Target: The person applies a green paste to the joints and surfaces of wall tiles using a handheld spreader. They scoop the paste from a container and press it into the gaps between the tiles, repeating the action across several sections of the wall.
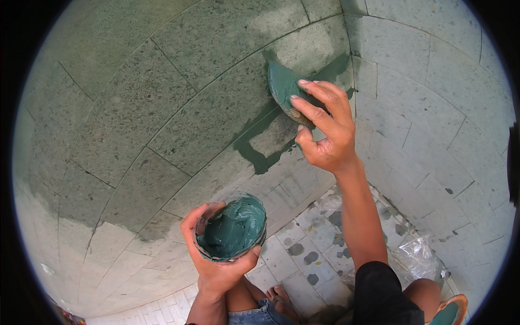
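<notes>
My left hand [216, 271] is wrapped round a small round tub [202, 250], holding it up with its mouth facing me. Thick dark green paste [230, 230] fills much of it and smears its rim. Up at the wall, my right hand [330, 127] grips a flat, curved-edged spreader [284, 89] between thumb and fingers. Green paste coats the spreader's face, and its edge is at or very close to the wall tiles [216, 103]. A fresh green smear [257, 154] runs along a tile joint below and left of it.
A second tiled wall [417, 81] meets the first at a corner on the right. Crumpled clear plastic [414, 260] lies on the tiled floor [281, 252], among dark wet-looking spots. At lower right is a round container [449, 314] with green inside. My bare foot [279, 295] rests below.
</notes>
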### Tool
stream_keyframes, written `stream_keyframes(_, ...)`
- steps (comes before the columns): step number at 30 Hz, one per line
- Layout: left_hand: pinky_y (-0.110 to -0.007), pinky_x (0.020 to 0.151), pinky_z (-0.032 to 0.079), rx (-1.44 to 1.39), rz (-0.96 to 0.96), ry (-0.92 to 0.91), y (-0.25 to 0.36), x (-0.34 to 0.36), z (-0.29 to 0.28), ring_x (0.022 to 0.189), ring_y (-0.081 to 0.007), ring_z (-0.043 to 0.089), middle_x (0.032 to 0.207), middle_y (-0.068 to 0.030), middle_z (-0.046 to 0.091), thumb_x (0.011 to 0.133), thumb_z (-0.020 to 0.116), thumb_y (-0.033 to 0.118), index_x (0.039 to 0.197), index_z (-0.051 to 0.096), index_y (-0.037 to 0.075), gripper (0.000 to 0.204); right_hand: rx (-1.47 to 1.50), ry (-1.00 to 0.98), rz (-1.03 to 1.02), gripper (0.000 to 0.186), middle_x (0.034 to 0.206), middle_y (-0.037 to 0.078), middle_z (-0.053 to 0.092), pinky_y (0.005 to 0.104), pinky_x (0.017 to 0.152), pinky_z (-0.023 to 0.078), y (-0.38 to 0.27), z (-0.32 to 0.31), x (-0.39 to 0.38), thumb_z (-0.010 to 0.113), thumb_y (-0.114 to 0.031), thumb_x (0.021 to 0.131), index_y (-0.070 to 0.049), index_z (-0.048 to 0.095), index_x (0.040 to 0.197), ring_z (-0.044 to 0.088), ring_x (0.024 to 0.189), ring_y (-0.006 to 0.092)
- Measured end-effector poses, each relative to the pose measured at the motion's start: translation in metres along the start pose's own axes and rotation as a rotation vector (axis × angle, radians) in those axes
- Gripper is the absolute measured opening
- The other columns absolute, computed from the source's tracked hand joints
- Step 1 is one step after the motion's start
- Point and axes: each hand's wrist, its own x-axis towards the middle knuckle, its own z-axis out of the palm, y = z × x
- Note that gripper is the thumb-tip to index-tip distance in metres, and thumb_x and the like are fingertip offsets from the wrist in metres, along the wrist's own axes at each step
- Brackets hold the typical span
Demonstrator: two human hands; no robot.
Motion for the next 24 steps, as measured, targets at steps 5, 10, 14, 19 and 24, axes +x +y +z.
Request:
stream_keyframes(5,-0.040,0.099,0.043,-0.039,-0.033,0.015,0.000,-0.001,-0.001,0.113,-0.0265,0.052,0.121,-0.0175,0.050,0.054,0.084,0.010,0.132,0.031,0.005,0.094,-0.060,-0.028,-0.022,0.042,0.117,0.010,0.063,0.0420,0.087,0.049,0.009,0.010,0.001,0.061,0.002,0.059,-0.005,0.071,0.099,0.054,0.105,0.0350)
stream_keyframes(10,-0.040,0.099,0.042,-0.028,-0.023,0.020,0.001,-0.001,-0.001,0.113,-0.0263,0.052,0.120,-0.0172,0.051,0.054,0.084,0.010,0.131,0.032,0.005,0.093,0.011,-0.106,0.076,0.043,0.116,0.010,0.064,0.0399,0.086,0.050,0.008,-0.006,-0.031,0.059,0.003,0.057,-0.005,0.071,0.098,0.055,0.103,0.0336)
stream_keyframes(14,-0.039,0.099,0.041,-0.043,-0.038,0.057,0.004,0.000,0.002,0.111,-0.0258,0.053,0.117,-0.0164,0.053,0.054,0.086,0.020,0.131,0.036,0.003,0.093,0.099,-0.032,0.156,0.045,0.116,0.011,0.064,0.0394,0.089,0.048,-0.002,-0.017,-0.024,0.057,0.003,0.057,-0.003,0.071,0.098,0.057,0.102,0.0324)
stream_keyframes(19,-0.039,0.099,0.041,-0.050,-0.033,0.058,0.001,0.000,0.005,0.111,-0.0256,0.053,0.117,-0.0160,0.053,0.055,0.085,0.019,0.130,0.036,0.003,0.091,0.041,0.032,0.049,0.043,0.117,0.011,0.064,0.0407,0.090,0.048,-0.001,0.001,0.013,0.059,0.000,0.060,-0.004,0.071,0.102,0.056,0.104,0.0332)
stream_keyframes(24,-0.039,0.099,0.042,-0.003,-0.014,0.017,-0.001,0.000,0.000,0.112,-0.0252,0.053,0.119,-0.0162,0.051,0.055,0.084,0.010,0.131,0.033,0.004,0.091,-0.043,-0.099,0.056,0.043,0.115,0.011,0.065,0.0407,0.085,0.049,0.001,-0.008,-0.013,0.060,0.001,0.059,-0.004,0.070,0.100,0.056,0.101,0.0329)
